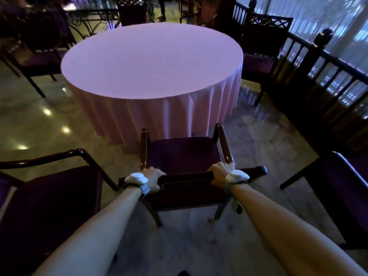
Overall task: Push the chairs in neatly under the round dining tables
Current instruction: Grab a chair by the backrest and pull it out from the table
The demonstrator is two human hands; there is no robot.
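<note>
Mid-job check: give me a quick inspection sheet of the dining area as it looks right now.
Surface: round table under a pink cloth, top bare; glossy stone floor.
Job's things: held chair faces the table, its seat not yet under the cloth; one chair near left, one near right, both pulled out; more chairs at far left, far side and far right.
Clutter: nothing seen.
Hands: left hand and right hand both grip the held chair's top rail; white wrist devices strapped on.
Cables: nothing seen; a loose strap end hangs from the right wrist.
Surroundings: dark wooden railing on the right; dim room.
</note>
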